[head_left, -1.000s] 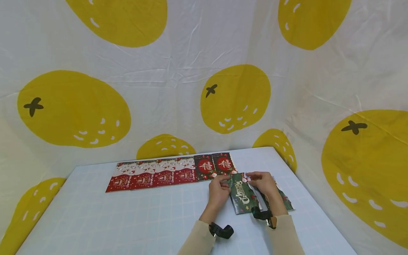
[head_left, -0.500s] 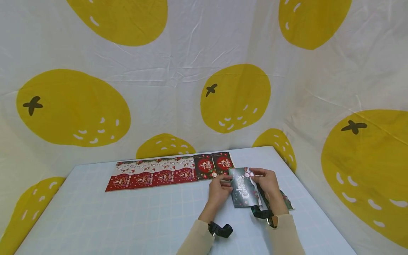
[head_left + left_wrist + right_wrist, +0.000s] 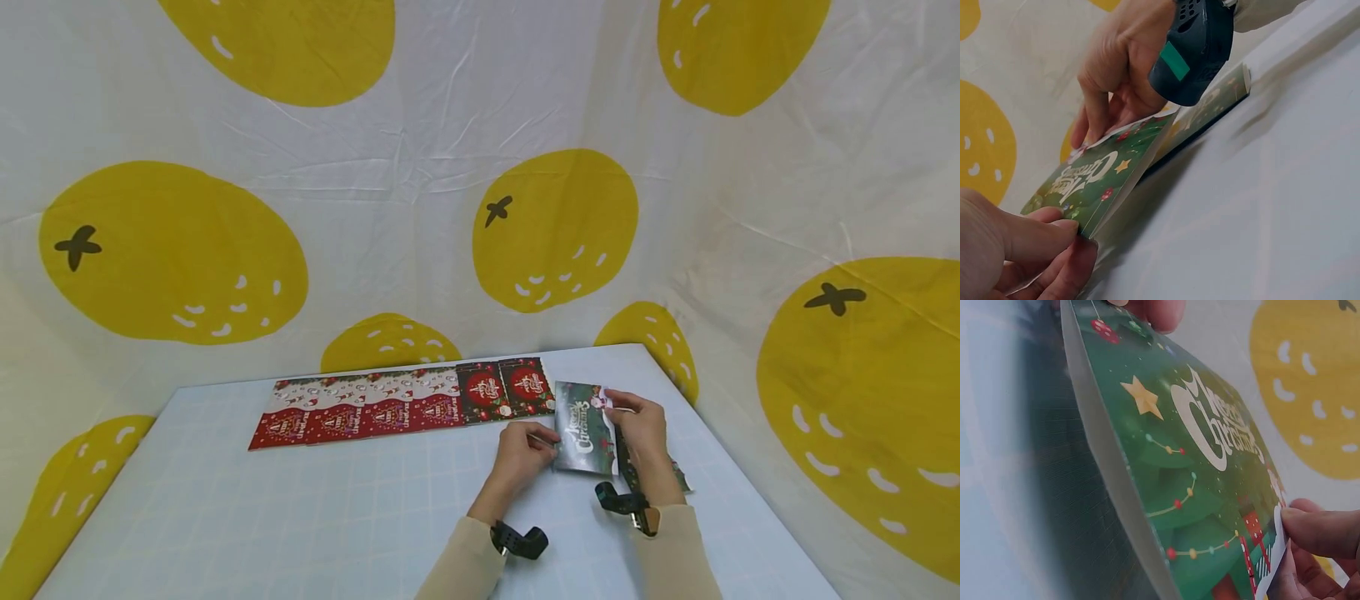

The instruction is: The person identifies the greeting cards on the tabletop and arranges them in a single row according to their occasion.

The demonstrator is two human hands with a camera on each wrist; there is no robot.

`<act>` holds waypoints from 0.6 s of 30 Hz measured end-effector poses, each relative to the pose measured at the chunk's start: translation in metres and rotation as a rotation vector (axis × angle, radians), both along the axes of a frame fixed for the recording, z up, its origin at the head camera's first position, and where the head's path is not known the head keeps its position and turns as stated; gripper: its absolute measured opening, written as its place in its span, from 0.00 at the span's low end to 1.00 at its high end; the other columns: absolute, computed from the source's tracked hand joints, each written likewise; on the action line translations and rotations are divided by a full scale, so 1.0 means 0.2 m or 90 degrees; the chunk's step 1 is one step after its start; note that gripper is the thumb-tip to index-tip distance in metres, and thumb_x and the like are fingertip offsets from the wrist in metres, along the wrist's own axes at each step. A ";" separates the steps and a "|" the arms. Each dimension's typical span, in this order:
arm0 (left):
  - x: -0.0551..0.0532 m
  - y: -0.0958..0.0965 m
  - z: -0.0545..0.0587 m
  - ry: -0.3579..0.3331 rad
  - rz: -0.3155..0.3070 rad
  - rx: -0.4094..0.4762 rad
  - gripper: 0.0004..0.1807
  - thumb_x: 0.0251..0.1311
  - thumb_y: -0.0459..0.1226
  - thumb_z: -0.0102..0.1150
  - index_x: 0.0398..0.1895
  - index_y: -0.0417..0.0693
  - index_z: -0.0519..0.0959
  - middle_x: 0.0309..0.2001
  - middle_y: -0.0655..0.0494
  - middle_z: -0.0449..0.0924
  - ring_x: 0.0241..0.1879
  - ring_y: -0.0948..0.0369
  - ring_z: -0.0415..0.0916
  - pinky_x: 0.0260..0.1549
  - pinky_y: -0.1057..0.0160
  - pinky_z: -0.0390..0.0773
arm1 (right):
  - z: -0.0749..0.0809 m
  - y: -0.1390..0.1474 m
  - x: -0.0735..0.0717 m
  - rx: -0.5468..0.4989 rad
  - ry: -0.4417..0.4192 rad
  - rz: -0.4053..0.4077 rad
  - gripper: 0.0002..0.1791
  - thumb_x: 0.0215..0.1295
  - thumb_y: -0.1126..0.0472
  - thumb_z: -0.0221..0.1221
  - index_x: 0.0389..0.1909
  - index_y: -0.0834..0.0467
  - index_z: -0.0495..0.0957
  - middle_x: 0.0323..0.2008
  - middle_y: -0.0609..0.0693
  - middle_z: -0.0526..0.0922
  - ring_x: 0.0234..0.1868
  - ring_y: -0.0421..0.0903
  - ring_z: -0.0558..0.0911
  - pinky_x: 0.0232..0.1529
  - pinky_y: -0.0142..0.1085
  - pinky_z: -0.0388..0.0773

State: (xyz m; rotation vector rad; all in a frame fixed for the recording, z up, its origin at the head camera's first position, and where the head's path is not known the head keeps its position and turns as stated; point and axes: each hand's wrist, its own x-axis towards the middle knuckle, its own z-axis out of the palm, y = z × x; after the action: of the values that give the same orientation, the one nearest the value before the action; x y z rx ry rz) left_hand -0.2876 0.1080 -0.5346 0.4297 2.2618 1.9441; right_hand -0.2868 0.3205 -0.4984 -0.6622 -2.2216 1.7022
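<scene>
A green Christmas card [image 3: 583, 437] is held tilted above the table between both hands. Its white "Merry Christmas" lettering and a gold star show in the right wrist view. At its near left edge, my left hand [image 3: 519, 460] pinches it, thumb on top and fingers beneath, as the left wrist view shows. The opposite edge is pinched between thumb and fingers of my right hand [image 3: 643, 429]. Behind the right wrist lies another green card or stack [image 3: 1216, 103], mostly hidden by the arm in the head view.
Along the back of the pale checked table [image 3: 337, 517] runs a row of red-and-white Christmas cards [image 3: 337, 421]. At its right end are two dark cards with red round prints [image 3: 527, 385]. A white curtain [image 3: 420, 242] with yellow fruit prints hangs behind.
The green card has been raised and carried right and away toward the back, with the right hand moving along. My left hand has shifted slightly right and now pinches lower on the card's edge.
</scene>
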 end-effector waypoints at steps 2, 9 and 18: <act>0.00 0.00 0.00 -0.001 -0.002 -0.002 0.11 0.51 0.18 0.70 0.34 0.39 0.90 0.27 0.58 0.85 0.25 0.68 0.80 0.26 0.69 0.78 | 0.00 0.00 0.00 0.000 0.001 -0.014 0.20 0.71 0.72 0.60 0.63 0.62 0.83 0.59 0.63 0.79 0.62 0.58 0.73 0.65 0.52 0.70; 0.00 0.00 0.00 -0.008 0.002 0.005 0.12 0.51 0.18 0.69 0.35 0.38 0.90 0.24 0.56 0.85 0.24 0.67 0.79 0.24 0.68 0.76 | -0.01 0.00 -0.01 -0.010 -0.005 -0.011 0.20 0.72 0.70 0.62 0.62 0.62 0.83 0.59 0.63 0.78 0.62 0.58 0.72 0.66 0.54 0.69; -0.02 -0.02 0.01 -0.018 0.068 0.057 0.15 0.49 0.17 0.67 0.38 0.36 0.90 0.33 0.52 0.88 0.27 0.66 0.78 0.26 0.67 0.77 | 0.01 -0.01 0.00 0.008 -0.037 0.097 0.20 0.70 0.67 0.65 0.62 0.63 0.82 0.60 0.64 0.79 0.65 0.60 0.70 0.70 0.58 0.65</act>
State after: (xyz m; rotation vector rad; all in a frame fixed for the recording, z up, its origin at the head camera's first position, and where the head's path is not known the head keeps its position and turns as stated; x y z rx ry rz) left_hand -0.2919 0.1031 -0.5333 0.2946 2.2291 2.0955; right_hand -0.2864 0.3190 -0.4964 -0.5597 -2.3758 1.7586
